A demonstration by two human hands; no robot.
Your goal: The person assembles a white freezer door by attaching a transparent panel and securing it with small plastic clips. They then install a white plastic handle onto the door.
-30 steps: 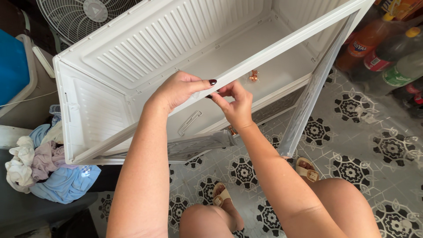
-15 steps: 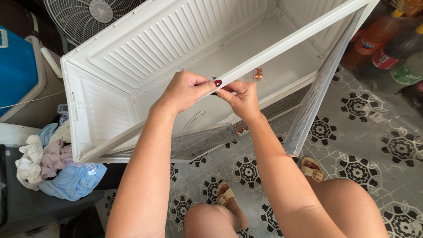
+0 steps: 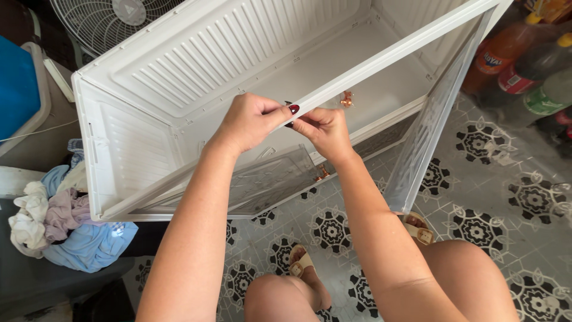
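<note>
Both hands meet at the front rail [image 3: 381,59] of a big white plastic liner [image 3: 196,77], right in the middle of the view. The left hand [image 3: 250,122] has its grip closed on the rail, thumb on top and fingers curled underneath. The right hand [image 3: 325,134] pinches the same rail just beside it, fingertips touching the left thumb (dark red nail polish shows there). Whether a small part sits between the fingers, I cannot tell.

The liner lies tilted, open side up toward the camera, ribbed walls inside. Two small copper tube ends show: one [image 3: 346,99] on the inner wall just right of the hands, another [image 3: 322,174] lower, near the bottom edge. A clear textured panel [image 3: 429,119] runs down the liner's right side.

Below is a patterned tile floor [image 3: 506,197], with the person's bare knees and sandalled feet [image 3: 304,262] near the bottom. To the left, a heap of clothes [image 3: 65,226], and a blue bin [image 3: 18,89] behind it. A fan [image 3: 113,24] stands at the top left, and soda bottles [image 3: 524,65] lie at the top right.
</note>
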